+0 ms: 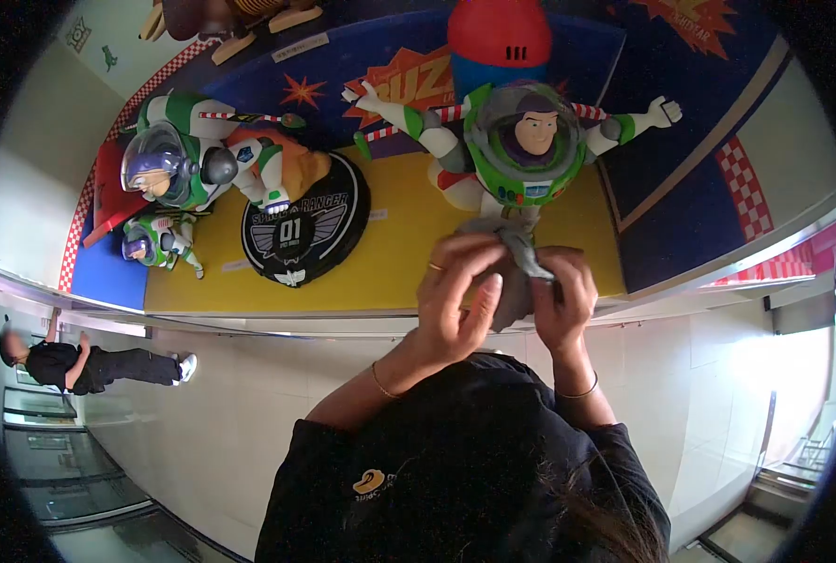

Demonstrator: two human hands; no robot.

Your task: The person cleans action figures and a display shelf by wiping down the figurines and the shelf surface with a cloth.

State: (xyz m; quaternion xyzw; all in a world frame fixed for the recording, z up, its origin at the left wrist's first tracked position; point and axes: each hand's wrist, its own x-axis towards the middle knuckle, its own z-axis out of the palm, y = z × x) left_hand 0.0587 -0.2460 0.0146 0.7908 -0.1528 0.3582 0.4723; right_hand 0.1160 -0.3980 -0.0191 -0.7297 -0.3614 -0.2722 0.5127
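A crumpled grey cloth is bunched between my two hands, just in front of the shelf's front edge. My left hand has its fingers curled around the cloth's left side, thumb raised. On the right side, my right hand pinches the cloth between thumb and fingers. Right behind them stands a large space ranger figure with its arms spread and a clear dome over its head. The cloth hides its lower legs.
On the yellow shelf, a round black emblem stands left of my hands. Farther left are a second large figure and a small one. A red and blue object is behind. Another person stands far left.
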